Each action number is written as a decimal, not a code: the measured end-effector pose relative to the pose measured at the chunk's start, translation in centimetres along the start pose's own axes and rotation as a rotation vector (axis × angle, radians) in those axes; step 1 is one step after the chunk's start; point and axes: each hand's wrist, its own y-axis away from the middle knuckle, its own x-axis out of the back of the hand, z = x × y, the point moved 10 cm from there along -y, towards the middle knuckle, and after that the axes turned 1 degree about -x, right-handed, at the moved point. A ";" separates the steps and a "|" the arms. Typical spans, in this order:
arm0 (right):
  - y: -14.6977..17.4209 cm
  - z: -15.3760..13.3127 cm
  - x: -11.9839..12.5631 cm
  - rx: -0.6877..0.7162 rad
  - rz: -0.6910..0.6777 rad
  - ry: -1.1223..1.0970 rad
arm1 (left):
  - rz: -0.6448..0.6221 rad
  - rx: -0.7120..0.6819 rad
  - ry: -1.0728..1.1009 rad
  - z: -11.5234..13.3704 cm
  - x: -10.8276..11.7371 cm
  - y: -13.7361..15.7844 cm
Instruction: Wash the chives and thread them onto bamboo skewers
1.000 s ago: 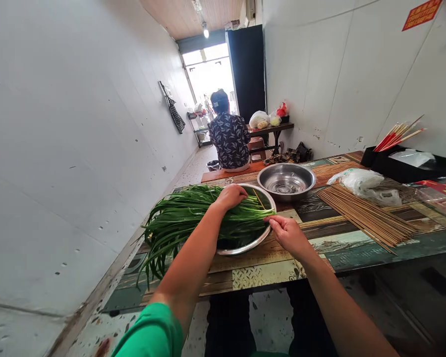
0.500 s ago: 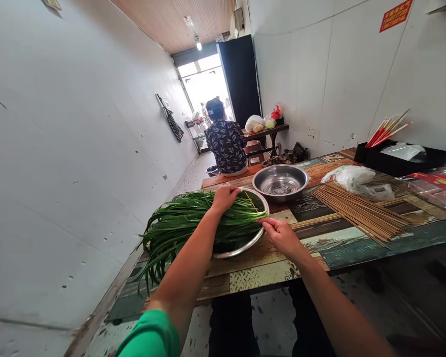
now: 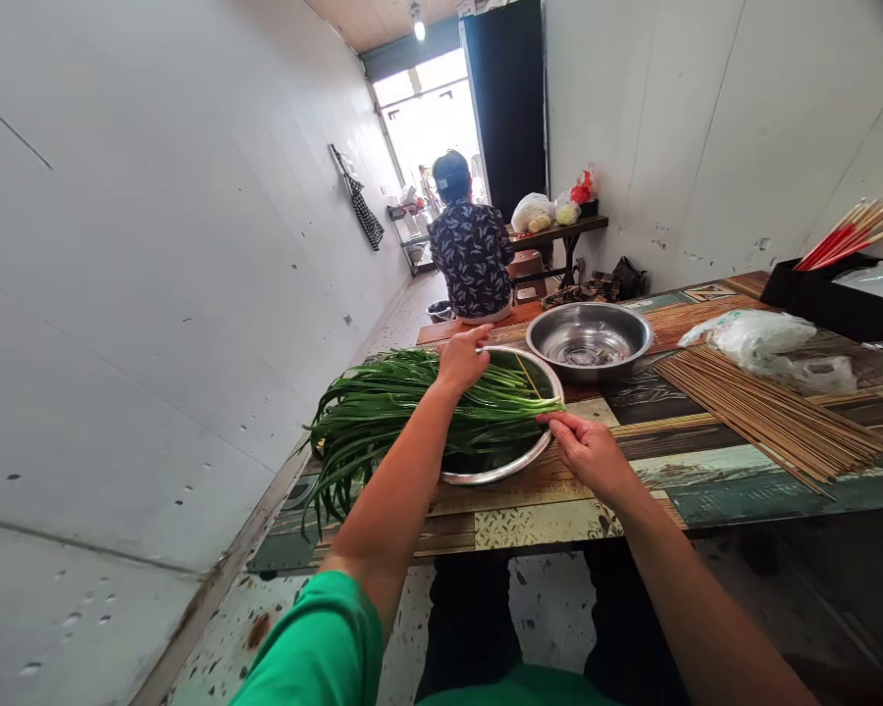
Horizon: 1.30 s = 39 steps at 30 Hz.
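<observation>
Many long greens [image 3: 383,402] lie heaped in the basin [image 3: 496,478], none visibly set aside, my right fingers [image 3: 568,424] pinched on stalk ends [image 3: 548,404], my left fingers [image 3: 475,339] half-curled, grip unclear.

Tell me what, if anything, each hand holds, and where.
The right hand seems to pinch the leafy greens by their pale stem ends. The left hand is over them; any grip there cannot be told.

On counter [image 3: 537,529]: greens [image 3: 389,397] are lying in bowl [image 3: 486,479]; basin [image 3: 589,371] is standing behind bowl, rightward; skewers [image 3: 769,412] are lying right of basin.
</observation>
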 end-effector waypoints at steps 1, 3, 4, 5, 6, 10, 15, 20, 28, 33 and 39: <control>0.0 0.1 0.0 -0.013 -0.006 -0.002 | 0.003 -0.010 0.034 0.2 0.0 0.1; 0.1 0.3 -0.2 -0.041 -0.021 -0.012 | 0.071 0.020 0.053 0.1 0.6 0.3; 0.1 0.3 -0.2 -0.045 -0.023 -0.014 | 0.114 0.048 0.035 0.0 1.0 0.4; 0.1 0.3 -0.2 -0.045 -0.026 -0.015 | 0.137 0.061 0.005 -0.1 1.2 0.5; 0.1 0.3 -0.2 -0.040 -0.027 -0.016 | 0.124 0.050 -0.034 0.1 1.0 0.4; 0.0 0.0 -0.2 0.001 -0.025 -0.012 | -0.233 -0.138 -0.250 1.2 -3.5 0.3; -0.1 -0.1 -0.1 -0.002 -0.009 0.033 | -0.377 -0.237 -0.412 1.2 -6.1 0.8; 0.0 -0.4 -0.1 0.010 -0.006 0.044 | -0.329 -0.248 -0.376 2.1 -5.3 1.0; -0.5 -0.5 0.2 -0.022 -0.004 0.046 | -0.194 -0.130 0.072 1.9 -3.6 0.3; -0.7 -0.1 0.1 -0.046 -0.014 0.032 | -0.216 -0.094 0.248 2.2 -3.9 0.5; -0.5 0.2 0.1 -0.041 -0.001 0.016 | -0.205 -0.039 0.292 1.9 -3.7 0.5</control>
